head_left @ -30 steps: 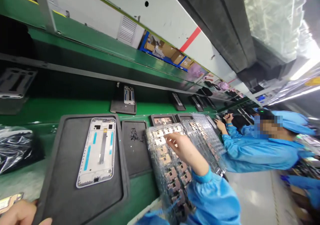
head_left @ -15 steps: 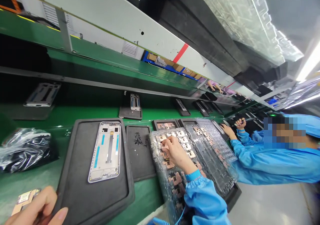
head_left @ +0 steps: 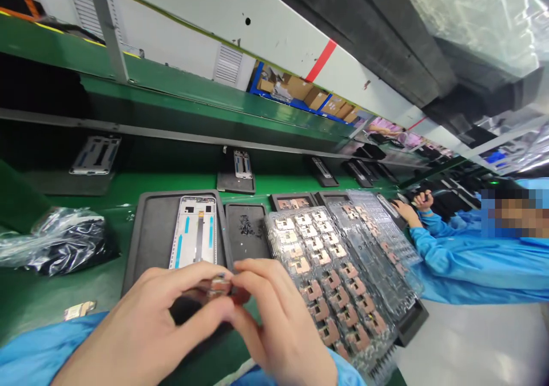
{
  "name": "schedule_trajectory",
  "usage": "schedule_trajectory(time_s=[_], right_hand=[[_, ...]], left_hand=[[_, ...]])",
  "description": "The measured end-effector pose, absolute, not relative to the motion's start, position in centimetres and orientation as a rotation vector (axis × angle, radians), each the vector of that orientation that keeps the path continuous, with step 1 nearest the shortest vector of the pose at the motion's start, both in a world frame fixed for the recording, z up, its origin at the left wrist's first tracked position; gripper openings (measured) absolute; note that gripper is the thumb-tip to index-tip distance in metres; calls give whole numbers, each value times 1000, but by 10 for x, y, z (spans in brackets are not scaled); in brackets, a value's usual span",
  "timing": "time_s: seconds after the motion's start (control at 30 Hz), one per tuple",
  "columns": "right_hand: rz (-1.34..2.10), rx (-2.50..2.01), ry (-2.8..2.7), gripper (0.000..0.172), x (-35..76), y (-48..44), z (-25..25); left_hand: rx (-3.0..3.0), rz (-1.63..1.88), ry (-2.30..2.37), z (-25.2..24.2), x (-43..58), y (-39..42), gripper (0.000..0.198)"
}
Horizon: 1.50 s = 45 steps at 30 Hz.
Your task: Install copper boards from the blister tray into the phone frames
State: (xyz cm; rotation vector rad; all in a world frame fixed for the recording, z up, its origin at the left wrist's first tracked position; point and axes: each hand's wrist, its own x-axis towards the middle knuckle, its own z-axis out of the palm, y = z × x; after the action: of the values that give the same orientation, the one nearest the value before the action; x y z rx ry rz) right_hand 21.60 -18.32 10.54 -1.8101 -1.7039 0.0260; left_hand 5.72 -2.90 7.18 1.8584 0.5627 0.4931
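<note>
A long green workbench (head_left: 128, 186) runs across the view, with a white panel (head_left: 240, 26) marked by a red stripe standing behind it. Cardboard boxes (head_left: 295, 88) are held in a blue crate on a shelf beyond the bench. To the right, a co-worker (head_left: 472, 266) in a blue smock and cap is seen leaning over the bench, with both hands (head_left: 422, 200) raised near the far end of the trays.

Stacked clear plastic trays (head_left: 330, 277) are laid on the bench, filled with rows of small copper parts. Left of them, a white phone frame (head_left: 193, 226) is placed on a black rubber mat (head_left: 141, 243), and a smaller black mat (head_left: 246, 243) is set between that mat and the trays, with dark scraps (head_left: 245, 226) heaped on it. A black plastic bag (head_left: 64, 243) is placed further left.

In the foreground, a small copper part (head_left: 221, 287) is gripped between the closed fingers of the left hand (head_left: 146, 323) and the right hand (head_left: 278, 323), just above the lower edge of the large mat. Its exact shape is mostly hidden by the fingers. A loose gold-coloured part (head_left: 79, 310) is lying on the bench near the left hand.
</note>
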Motion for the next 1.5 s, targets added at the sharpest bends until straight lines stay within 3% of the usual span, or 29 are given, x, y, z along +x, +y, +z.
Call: schedule_trajectory(time_s=[0.2, 0.33, 0.47, 0.63, 0.77, 0.97, 1.23, 1.5], right_hand=[[148, -2304, -970, 21, 264, -161, 16], [134, -2455, -888, 23, 278, -156, -48], [114, -2484, -863, 22, 273, -149, -71], [232, -2404, -904, 28, 285, -139, -54], [369, -2224, -953, 34, 276, -136, -4], [694, -1736, -861, 35, 219, -129, 64], [730, -1655, -768, 35, 205, -121, 55], [683, -1676, -805, 32, 201, -122, 52]], left_hand=[[1404, 600, 962, 81, 62, -9, 30], [1278, 555, 906, 79, 62, 7, 41], [1230, 433, 781, 70, 69, 12, 39], [1220, 347, 620, 58, 68, 17, 46], [1177, 411, 607, 58, 69, 16, 52], [1264, 433, 625, 66, 72, 5, 44], [1373, 402, 626, 61, 67, -1, 48], [1551, 412, 666, 60, 62, -6, 40]])
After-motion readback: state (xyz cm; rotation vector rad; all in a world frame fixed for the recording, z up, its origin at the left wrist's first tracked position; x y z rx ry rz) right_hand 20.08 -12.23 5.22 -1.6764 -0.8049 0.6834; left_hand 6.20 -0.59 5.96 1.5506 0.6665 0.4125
